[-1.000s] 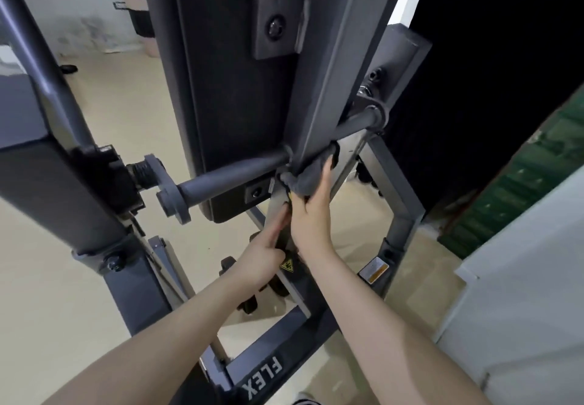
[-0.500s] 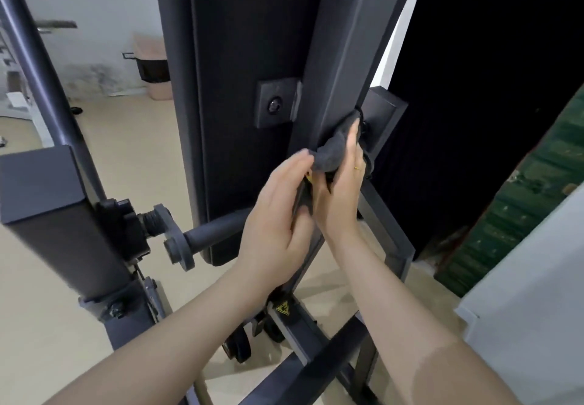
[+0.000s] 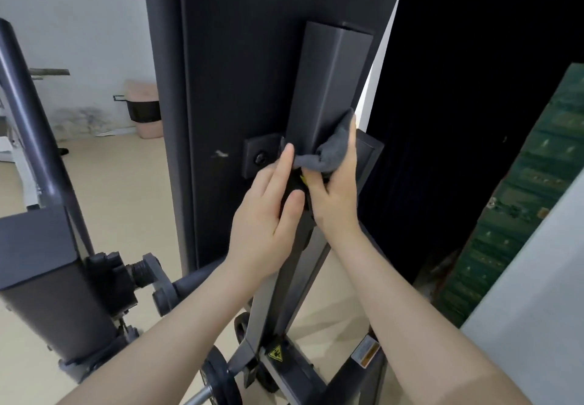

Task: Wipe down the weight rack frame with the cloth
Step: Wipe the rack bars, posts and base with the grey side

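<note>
A dark grey square upright of the weight rack frame (image 3: 328, 82) leans up through the middle of the view. A grey cloth (image 3: 331, 148) is bunched against its right face. My right hand (image 3: 335, 196) presses the cloth to the upright, fingers wrapped behind it. My left hand (image 3: 268, 215) grips the same upright from the left, its fingertips touching the cloth's loose end beside a bolted bracket (image 3: 260, 155).
A wide black panel (image 3: 227, 88) stands behind the upright. A frame block with a threaded knob and horizontal bar (image 3: 38, 265) is at lower left. A weight plate (image 3: 221, 379) sits low by the base. Green crates (image 3: 518, 183) and a white surface (image 3: 537, 325) are at right.
Both hands and the cloth have moved up the upright from the horizontal bar to the level of the bolted bracket. The view has risen with them.
</note>
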`<state>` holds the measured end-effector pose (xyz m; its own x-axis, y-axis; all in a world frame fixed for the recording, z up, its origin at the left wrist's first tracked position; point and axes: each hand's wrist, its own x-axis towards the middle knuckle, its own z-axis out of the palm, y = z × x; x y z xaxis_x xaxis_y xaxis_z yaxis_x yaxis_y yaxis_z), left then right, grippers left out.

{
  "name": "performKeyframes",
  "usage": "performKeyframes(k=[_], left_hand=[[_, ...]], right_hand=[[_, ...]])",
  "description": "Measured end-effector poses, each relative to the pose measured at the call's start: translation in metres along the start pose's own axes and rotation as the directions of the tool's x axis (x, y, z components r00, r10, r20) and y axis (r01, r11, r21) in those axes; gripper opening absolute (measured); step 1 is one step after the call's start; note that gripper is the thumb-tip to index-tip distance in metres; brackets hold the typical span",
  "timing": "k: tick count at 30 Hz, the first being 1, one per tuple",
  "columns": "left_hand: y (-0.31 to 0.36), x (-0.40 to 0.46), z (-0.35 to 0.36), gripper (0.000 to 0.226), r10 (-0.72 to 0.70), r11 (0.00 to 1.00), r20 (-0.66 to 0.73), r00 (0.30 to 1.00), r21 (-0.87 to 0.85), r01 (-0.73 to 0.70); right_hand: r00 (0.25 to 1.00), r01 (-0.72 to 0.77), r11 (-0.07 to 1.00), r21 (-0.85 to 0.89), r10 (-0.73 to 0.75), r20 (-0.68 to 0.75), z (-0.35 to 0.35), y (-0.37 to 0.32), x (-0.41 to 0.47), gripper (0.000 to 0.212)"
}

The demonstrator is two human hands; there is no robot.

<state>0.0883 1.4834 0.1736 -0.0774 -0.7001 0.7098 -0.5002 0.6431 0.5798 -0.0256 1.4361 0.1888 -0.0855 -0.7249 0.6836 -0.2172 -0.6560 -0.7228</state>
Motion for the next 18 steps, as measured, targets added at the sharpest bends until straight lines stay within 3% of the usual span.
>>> performKeyframes(k=[4, 11, 15, 18], left_hand=[[0.004, 0.004, -0.004, 0.050, -0.015, 0.999, 0.021, 1.000, 0.032, 0.014], [0.016, 0.013, -0.012, 0.059, 0.039, 0.999, 0.042, 0.998, -0.039, -0.037], [0.018, 0.015, -0.012, 0.057, 0.025, 0.988, 0.073, 0.997, -0.151, -0.014], [0.018, 0.019, -0.017, 0.058, -0.015, 0.971, 0.070, 0.997, -0.235, 0.031]], right_hand=[[0.999, 0.029, 1.000, 0.005, -0.029, 0.019, 0.006, 0.000, -0.014, 0.083], [0.986, 0.161, 0.983, -0.086, -0.164, -0.032, -0.006, -0.032, 0.036, 0.080], [0.990, 0.142, 0.973, -0.179, -0.136, 0.048, -0.007, -0.020, 0.010, 0.082], [0.985, 0.173, 0.952, -0.254, -0.174, 0.018, -0.009, -0.037, 0.025, 0.081]])
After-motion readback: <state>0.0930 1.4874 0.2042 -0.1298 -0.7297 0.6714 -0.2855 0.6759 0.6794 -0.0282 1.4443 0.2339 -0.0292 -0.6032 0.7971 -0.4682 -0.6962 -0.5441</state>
